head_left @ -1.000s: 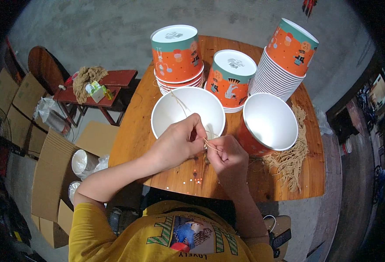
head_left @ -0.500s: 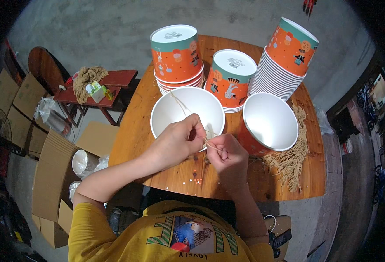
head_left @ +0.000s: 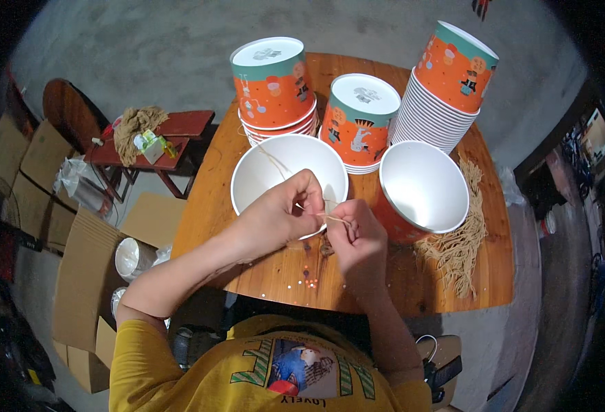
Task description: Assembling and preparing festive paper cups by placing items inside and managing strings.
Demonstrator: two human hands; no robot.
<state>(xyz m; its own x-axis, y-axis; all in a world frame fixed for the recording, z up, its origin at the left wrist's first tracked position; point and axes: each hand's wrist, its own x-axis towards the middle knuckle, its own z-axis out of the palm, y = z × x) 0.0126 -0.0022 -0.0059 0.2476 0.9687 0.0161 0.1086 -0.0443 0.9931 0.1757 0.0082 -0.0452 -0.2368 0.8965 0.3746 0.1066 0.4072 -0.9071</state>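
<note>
My left hand [head_left: 279, 214] pinches a thin tan string [head_left: 333, 218] over the near rim of an open paper bucket [head_left: 254, 182]. The bucket is white inside, and a loose stretch of string lies across its left part. Just to the right, my right hand [head_left: 359, 240] has its fingers closed on the same string, with a small loop between the hands. Whether there is a knot is too small to tell. Beside my right hand stands a second open bucket [head_left: 423, 185], orange outside and tilted toward me. A bundle of tan strings [head_left: 457, 257] lies at its right.
Upturned orange and green buckets stand stacked at the back left [head_left: 273, 89], middle [head_left: 359, 127] and right [head_left: 457, 65] of the wooden table [head_left: 261, 278]. Tiny coloured dots lie near its front edge. Left are a cardboard box [head_left: 86, 275] and a red bench [head_left: 186, 123].
The string between my hands has opened into a small loop, and the fingers of my right hand have shifted slightly. Both hands stay at the bucket's near rim.
</note>
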